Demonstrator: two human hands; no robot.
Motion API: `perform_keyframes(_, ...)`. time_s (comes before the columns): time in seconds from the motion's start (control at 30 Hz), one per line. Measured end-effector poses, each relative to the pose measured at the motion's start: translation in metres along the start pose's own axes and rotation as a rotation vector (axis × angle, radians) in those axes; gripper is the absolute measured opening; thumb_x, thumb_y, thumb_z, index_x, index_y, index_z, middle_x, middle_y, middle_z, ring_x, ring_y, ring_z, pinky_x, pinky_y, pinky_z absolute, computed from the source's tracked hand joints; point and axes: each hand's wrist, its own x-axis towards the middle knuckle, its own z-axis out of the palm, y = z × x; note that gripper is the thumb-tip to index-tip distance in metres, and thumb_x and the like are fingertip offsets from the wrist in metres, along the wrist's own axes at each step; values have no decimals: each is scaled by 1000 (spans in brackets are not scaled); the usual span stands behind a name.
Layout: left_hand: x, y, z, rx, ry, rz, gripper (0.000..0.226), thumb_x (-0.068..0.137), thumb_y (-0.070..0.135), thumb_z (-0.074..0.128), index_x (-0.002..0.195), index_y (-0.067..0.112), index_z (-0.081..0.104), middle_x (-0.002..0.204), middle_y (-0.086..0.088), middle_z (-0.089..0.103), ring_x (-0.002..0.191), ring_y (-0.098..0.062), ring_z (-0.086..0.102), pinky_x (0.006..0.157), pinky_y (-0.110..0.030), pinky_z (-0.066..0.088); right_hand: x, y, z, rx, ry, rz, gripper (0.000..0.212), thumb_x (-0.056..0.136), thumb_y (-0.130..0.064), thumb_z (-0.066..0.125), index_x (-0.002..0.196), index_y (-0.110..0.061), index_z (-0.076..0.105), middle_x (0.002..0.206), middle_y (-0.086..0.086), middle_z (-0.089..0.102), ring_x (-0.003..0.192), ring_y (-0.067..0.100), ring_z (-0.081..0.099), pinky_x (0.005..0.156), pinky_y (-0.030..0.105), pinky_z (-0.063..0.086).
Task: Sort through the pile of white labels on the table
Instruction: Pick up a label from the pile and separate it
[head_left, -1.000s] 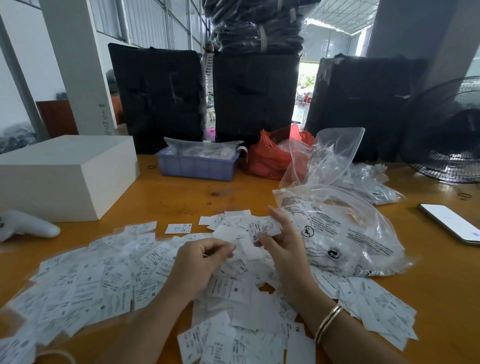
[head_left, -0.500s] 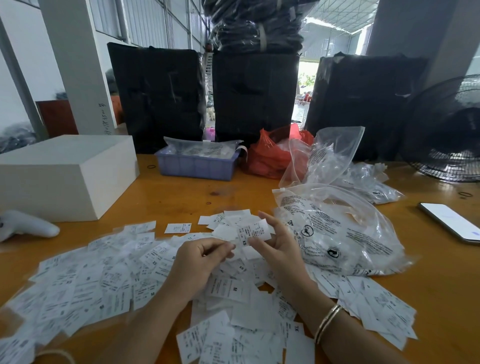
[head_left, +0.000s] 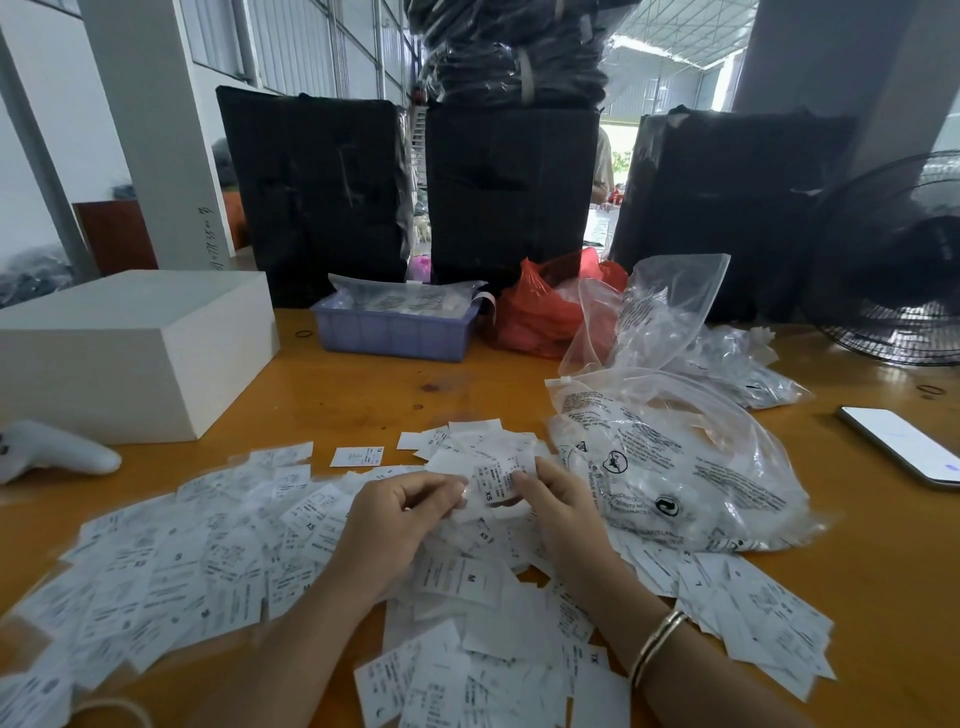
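The right hand (head_left: 558, 506) has brought one label (head_left: 500, 480) to the left hand (head_left: 400, 512); now both pinch it, above the pile (head_left: 218, 561), probably to read its size.

Two hands work over the table (head_left: 363, 400): the left hand (head_left: 387, 525) and the right hand (head_left: 558, 512). The white labels (head_left: 171, 566) number too many to count. Three black wrapped bales (head_left: 317, 192) stand at the far side. Near them sit one lilac tray (head_left: 392, 332) and one red bag (head_left: 540, 312). At least three clear plastic bags (head_left: 675, 467) lie on the right. One white box (head_left: 130, 348) sits left; one phone (head_left: 904, 447) and one fan (head_left: 893, 260) sit right.
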Motion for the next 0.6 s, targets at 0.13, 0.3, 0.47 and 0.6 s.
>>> perform_keyframes(0.13, -1, 0, 1, -18, -21, 5, 14, 86, 25, 65, 85, 39, 66, 80, 23, 72, 80, 6, 65, 62, -7, 49, 1, 0, 0, 7, -36, -6, 28, 95, -7, 52, 86, 19, 55, 84, 27, 66, 66, 3, 66, 59, 10, 45)
perform_keyframes(0.3, 0, 0, 0, -43, -3, 1, 15, 87, 25, 64, 85, 39, 67, 80, 20, 73, 77, 5, 66, 63, -6, 48, 1, -1, -1, 47, -65, 31, 20, 94, -12, 55, 87, 5, 62, 77, 11, 72, 68, 3, 66, 60, 9, 45)
perform_keyframes(0.47, 0, 0, 2, -83, 16, -43, 12, 85, 26, 65, 81, 38, 67, 76, 21, 72, 73, 7, 65, 57, -3, 45, 0, 0, -1, 43, -77, 68, 20, 93, -14, 57, 89, 5, 63, 73, 1, 73, 71, 6, 68, 64, 13, 49)
perform_keyframes(0.6, 1, 0, 2, -108, 28, -57, 12, 85, 26, 66, 82, 37, 67, 75, 18, 72, 73, 5, 66, 57, -5, 46, 0, 1, 4, -41, -82, 85, 13, 92, -19, 59, 85, -11, 67, 74, 0, 74, 67, 5, 65, 63, 15, 51)
